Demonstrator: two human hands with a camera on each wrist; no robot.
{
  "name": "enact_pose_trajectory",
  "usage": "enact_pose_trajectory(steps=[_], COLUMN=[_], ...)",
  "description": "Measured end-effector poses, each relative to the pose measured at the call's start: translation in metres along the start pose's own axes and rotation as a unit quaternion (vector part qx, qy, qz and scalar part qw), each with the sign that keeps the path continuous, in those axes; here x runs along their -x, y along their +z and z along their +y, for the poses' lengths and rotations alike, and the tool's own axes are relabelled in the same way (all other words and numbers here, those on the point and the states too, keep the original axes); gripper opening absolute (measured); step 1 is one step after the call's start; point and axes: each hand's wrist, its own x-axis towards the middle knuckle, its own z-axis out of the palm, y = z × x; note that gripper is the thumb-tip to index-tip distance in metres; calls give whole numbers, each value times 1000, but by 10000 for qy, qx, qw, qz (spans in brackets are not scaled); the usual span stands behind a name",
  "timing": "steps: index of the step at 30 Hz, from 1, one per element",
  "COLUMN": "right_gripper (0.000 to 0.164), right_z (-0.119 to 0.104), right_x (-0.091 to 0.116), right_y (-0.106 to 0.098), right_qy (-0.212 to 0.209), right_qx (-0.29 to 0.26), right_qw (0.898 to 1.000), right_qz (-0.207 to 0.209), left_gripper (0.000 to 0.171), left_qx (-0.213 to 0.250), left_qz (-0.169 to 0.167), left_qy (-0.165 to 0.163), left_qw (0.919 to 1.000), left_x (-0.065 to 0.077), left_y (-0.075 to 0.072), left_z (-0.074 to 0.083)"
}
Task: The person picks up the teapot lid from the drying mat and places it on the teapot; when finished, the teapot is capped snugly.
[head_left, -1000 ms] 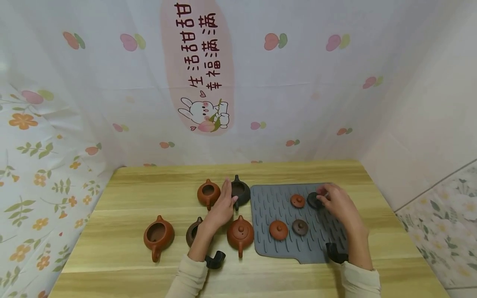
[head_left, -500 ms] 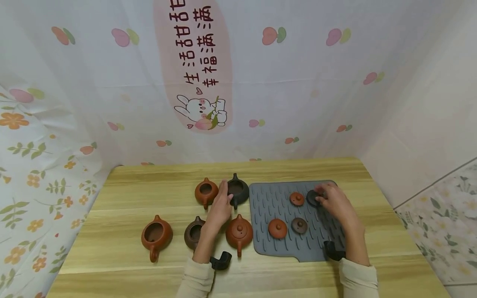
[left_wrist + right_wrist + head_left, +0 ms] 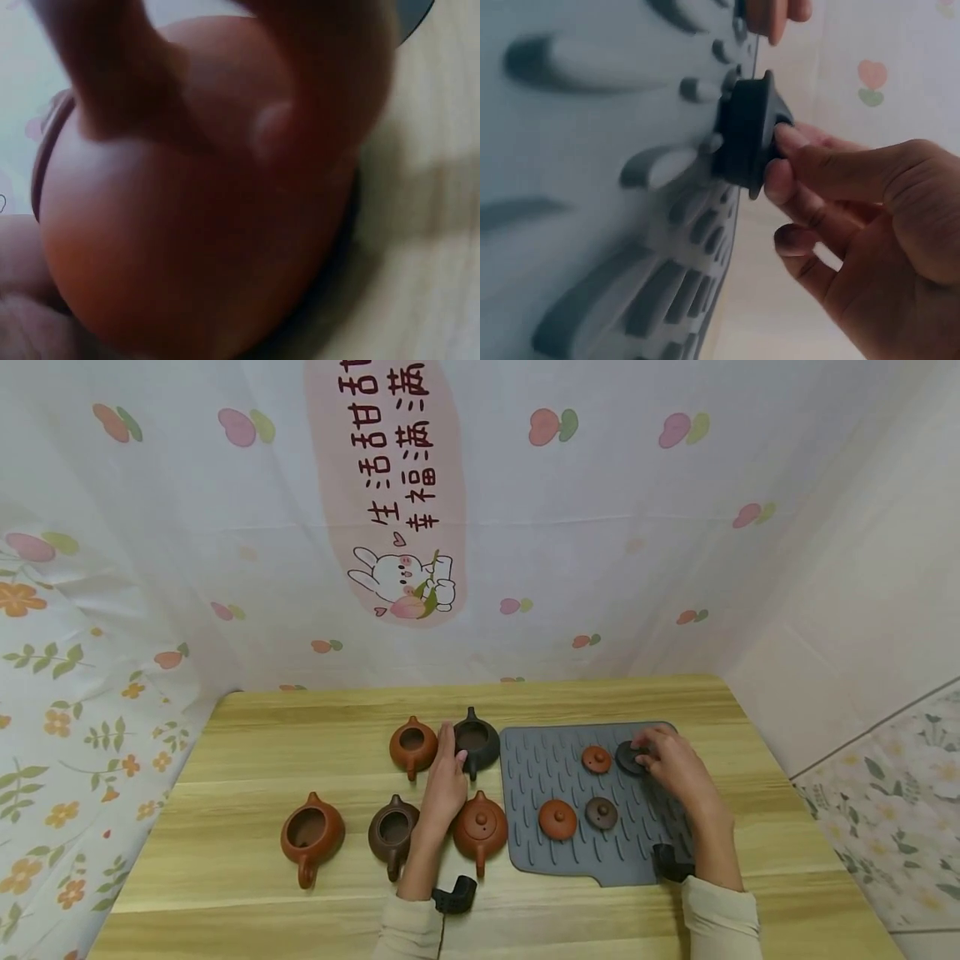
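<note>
My right hand (image 3: pixel 678 768) pinches the knob of a black teapot lid (image 3: pixel 746 135) between thumb and fingers, its underside right at the ribbed grey mat (image 3: pixel 555 860). My left hand (image 3: pixel 445 789) lies beside the lidless black teapot (image 3: pixel 486 752), fingers straight along its left side and thumb near its handle. A small lidless orange-brown teapot (image 3: pixel 412 752) stands just left of that hand. Below it are a lidless dark brown teapot (image 3: pixel 390 839) and a reddish teapot with its lid on (image 3: pixel 480 835). In the left wrist view, a blurred reddish teapot (image 3: pixel 187 247) fills the middle.
Three more lids lie on the mat: a small orange one (image 3: pixel 596 760), a larger orange one (image 3: pixel 557 821) and a brown one (image 3: pixel 602 813). Another lidless reddish teapot (image 3: pixel 315 833) stands at the left of the wooden table (image 3: pixel 225 777). A printed curtain (image 3: pixel 600 543) hangs behind.
My left hand has closed in on the black teapot, its forearm shifting right and uncovering the dark brown teapot. The right hand keeps its pinch on the black lid. The head view has shifted slightly.
</note>
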Motion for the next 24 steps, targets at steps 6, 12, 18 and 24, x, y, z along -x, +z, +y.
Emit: enact_pose_trajectory(steps=[6, 12, 18, 24], right_gripper=[11, 10, 9, 8], right_z=[8, 3, -19, -49], right_x=[-2, -2, 0, 3], right_y=[3, 1, -8, -15], right_qy=[-300, -392, -361, -785], right_qx=[-2, 230, 414, 728], right_qw=[9995, 9988, 9982, 9938], right_qz=[68, 184, 229, 302], left_gripper=[60, 59, 59, 60], left_qx=[103, 120, 134, 122], left_qz=[118, 184, 199, 102], left_qy=[54, 119, 114, -25], left_qw=[9999, 9997, 9996, 9999], left_x=[-2, 0, 1, -2], left_y=[1, 0, 2, 2], left_z=[-4, -2, 0, 0])
